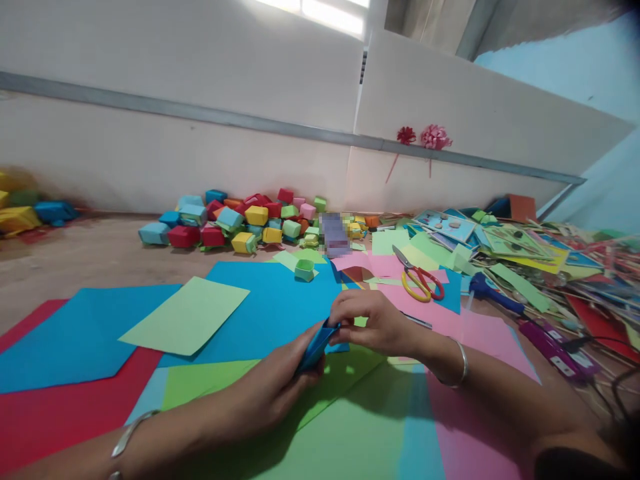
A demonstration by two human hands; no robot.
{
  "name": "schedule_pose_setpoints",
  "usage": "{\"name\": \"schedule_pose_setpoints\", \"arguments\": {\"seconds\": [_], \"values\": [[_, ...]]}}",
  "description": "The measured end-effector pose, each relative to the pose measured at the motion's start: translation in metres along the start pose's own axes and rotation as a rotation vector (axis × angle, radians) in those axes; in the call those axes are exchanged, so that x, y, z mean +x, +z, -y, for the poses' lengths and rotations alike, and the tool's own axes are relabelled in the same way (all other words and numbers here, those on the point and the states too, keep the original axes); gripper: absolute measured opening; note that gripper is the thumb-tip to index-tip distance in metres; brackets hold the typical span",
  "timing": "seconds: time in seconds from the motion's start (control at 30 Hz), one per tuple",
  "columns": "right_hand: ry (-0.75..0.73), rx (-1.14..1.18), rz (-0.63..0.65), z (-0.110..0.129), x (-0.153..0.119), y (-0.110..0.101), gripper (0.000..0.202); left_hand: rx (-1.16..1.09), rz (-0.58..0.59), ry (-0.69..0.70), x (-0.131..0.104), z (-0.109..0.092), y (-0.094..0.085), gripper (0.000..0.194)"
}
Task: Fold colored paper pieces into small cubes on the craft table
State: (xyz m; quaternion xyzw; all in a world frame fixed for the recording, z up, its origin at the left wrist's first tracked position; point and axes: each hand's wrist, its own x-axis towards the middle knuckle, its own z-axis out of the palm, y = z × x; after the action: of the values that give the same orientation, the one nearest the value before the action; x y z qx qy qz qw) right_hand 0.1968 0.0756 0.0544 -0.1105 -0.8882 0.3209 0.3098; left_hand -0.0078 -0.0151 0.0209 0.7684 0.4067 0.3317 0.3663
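A small folded piece of blue paper (316, 348) is held between my two hands, above the coloured sheets. My left hand (287, 377) wraps round its lower side, fingers closed on it. At its upper edge, the fingertips of my right hand (367, 320) pinch the paper; part of the fold is hidden by the fingers. Beyond my hands, a small open green paper box (305, 269) sits near the top edge of a large blue sheet (260, 300). A pale green square of paper (187, 317) lies to the left.
Folded paper boxes (233, 220) are heaped along the wall. Scissors with red and yellow handles (420, 277) lie on pink paper (397, 300). To the right are a blue glue gun (495, 293), a purple power strip (557, 350) with cables, and piled paper crafts (530, 243).
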Motion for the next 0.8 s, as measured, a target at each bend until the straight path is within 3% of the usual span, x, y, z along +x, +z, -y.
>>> {"name": "schedule_pose_setpoints", "arguments": {"seconds": [0.1, 0.2, 0.27, 0.33, 0.47, 0.63, 0.8], "values": [[0.072, 0.056, -0.045, 0.000, 0.001, -0.001, 0.027, -0.030, -0.011, -0.010, -0.001, 0.007, 0.004, 0.046], [0.144, 0.086, -0.205, -0.002, 0.002, -0.002, 0.028, -0.050, -0.272, -0.096, -0.001, 0.015, 0.007, 0.051], [0.191, 0.132, -0.336, -0.005, 0.002, -0.002, 0.028, -0.075, -0.479, -0.114, 0.000, 0.019, 0.006, 0.037], [0.225, 0.179, -0.435, -0.007, 0.001, 0.000, 0.027, -0.083, -0.572, -0.098, 0.002, 0.019, 0.002, 0.017], [0.290, 0.231, -0.518, -0.010, 0.000, 0.003, 0.026, -0.017, -0.564, -0.046, 0.005, 0.012, -0.006, 0.022], [0.484, 0.406, -0.484, -0.011, 0.002, 0.002, 0.033, 0.003, -0.635, -0.059, 0.005, 0.006, -0.008, 0.020], [0.429, 0.384, -0.438, -0.013, 0.004, 0.001, 0.034, -0.157, -0.677, -0.174, 0.007, 0.006, -0.006, 0.020]]}}
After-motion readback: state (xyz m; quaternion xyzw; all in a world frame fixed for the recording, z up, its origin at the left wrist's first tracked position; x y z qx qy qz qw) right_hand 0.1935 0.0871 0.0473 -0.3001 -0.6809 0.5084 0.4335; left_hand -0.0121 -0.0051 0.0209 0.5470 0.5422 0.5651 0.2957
